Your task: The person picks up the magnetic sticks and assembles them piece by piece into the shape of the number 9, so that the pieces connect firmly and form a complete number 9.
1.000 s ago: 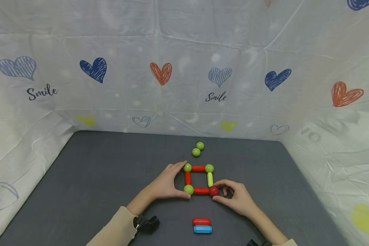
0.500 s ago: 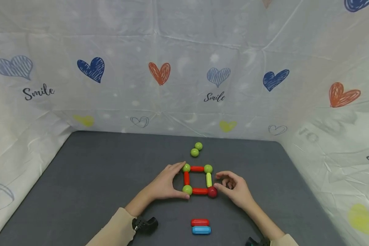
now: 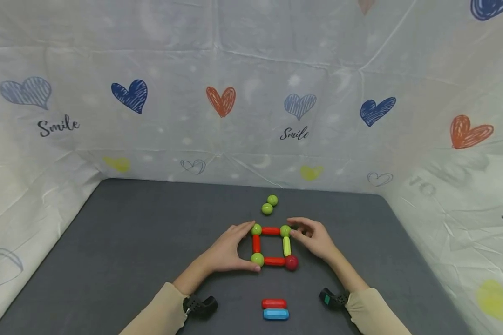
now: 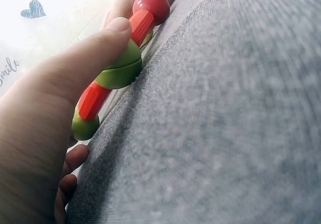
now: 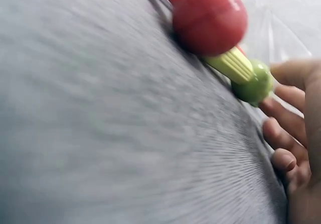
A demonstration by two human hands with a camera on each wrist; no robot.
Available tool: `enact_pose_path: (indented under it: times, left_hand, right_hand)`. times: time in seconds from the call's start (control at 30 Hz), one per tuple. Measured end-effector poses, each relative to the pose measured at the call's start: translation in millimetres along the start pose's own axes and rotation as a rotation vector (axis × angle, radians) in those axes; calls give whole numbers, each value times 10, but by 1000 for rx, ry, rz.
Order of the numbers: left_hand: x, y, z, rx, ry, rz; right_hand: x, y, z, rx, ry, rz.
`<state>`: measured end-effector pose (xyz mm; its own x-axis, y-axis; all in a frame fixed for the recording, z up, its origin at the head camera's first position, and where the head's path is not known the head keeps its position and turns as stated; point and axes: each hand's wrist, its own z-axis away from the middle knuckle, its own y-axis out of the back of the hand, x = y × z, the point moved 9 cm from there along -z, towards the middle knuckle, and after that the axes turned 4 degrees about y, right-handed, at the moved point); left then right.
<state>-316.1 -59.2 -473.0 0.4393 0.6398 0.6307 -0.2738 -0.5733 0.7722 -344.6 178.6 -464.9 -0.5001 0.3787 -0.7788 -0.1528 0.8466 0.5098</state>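
A square of toy rods and balls (image 3: 275, 261) lies on the table, with three red rods, a yellow-green rod (image 3: 287, 246), three green balls and a red ball (image 3: 291, 263) at the near right corner. My left hand (image 3: 230, 249) holds its left side, thumb at the near green ball (image 4: 123, 71) and fingers at the far one (image 3: 256, 229). At the far right corner, my right hand (image 3: 314, 238) has its thumb and index finger about the green ball (image 5: 253, 83). In the right wrist view its other fingers curl loosely beside that ball.
Beyond the square, two loose green balls (image 3: 268, 205) sit together. On the near side a red rod (image 3: 274, 303) and a blue rod (image 3: 275, 314) lie side by side. White sheeting (image 3: 251, 135) printed with hearts borders the grey tabletop (image 3: 151, 223).
My right hand has let go of the red ball and moved away from me to the far right green ball. The left hand has stayed on the left side.
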Motion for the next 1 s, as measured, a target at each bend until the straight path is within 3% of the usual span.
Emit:
enact_pose_path:
  times: [0.17,0.37,0.73,1.0]
  left_hand:
    - [-17,-31,-9,-13,13,2]
    - [-18,-32,-15,-17,14,-1]
    - [-45,-21,-12,-26,27,1]
    - [-38,-19,-13,-37,22,4]
  right_hand:
    - [8,-41,-21,-91,31,6]
    - [-40,-48,-10,-120,78,75]
    - [-60,-70,-32,-149,21,58]
    - [-30,-67,-44,-170,27,48]
